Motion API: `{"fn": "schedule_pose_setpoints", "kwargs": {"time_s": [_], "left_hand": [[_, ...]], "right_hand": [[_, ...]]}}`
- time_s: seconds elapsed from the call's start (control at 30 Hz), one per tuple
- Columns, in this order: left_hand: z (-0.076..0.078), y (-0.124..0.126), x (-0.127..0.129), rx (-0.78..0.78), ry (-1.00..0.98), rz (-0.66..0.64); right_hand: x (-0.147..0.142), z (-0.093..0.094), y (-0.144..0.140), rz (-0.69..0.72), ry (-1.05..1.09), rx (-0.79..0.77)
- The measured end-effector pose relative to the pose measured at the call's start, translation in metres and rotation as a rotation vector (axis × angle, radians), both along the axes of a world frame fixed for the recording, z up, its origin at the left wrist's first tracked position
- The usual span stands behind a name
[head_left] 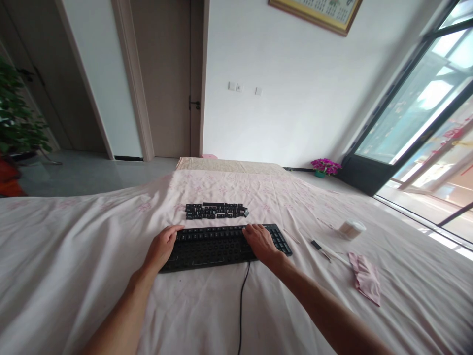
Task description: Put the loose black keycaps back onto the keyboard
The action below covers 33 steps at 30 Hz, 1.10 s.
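Observation:
A black computer keyboard point(218, 249) lies on the pink bedsheet in front of me. Many keycaps are off its middle; a row along the far side and the block at the right end still have theirs. My left hand point(165, 242) is closed round the keyboard's left end, its fingers at the far corner. My right hand point(259, 240) lies over the right part, fingers bent together on the far row; the fingertips are partly hidden. Loose black keycaps point(214, 212) sit in rows just beyond the keyboard. A black cable point(242, 301) runs from the near side toward me.
To the right lie a small black-ended brush point(317, 245), a clear tub of cotton swabs point(352, 230) and a folded pink cloth point(365, 278). Thin sticks point(291, 236) are scattered near the keyboard. The creased bedsheet point(192, 320) covers the surface. Magenta flowers point(325, 166) stand by the glass door.

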State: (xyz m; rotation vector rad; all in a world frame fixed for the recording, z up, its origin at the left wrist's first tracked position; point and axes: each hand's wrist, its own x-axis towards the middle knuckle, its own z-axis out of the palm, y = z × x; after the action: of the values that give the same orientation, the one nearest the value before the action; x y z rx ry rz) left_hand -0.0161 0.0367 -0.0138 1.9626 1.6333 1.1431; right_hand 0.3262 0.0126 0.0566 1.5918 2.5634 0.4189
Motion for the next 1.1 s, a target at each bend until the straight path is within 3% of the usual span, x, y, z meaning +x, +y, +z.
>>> {"fn": "schedule_pose_setpoints", "kwargs": {"time_s": [1.1], "left_hand": [[-0.002, 0.001, -0.002, 0.003, 0.005, -0.008]], "right_hand": [[0.013, 0.001, 0.01, 0.036, 0.109, -0.016]]}}
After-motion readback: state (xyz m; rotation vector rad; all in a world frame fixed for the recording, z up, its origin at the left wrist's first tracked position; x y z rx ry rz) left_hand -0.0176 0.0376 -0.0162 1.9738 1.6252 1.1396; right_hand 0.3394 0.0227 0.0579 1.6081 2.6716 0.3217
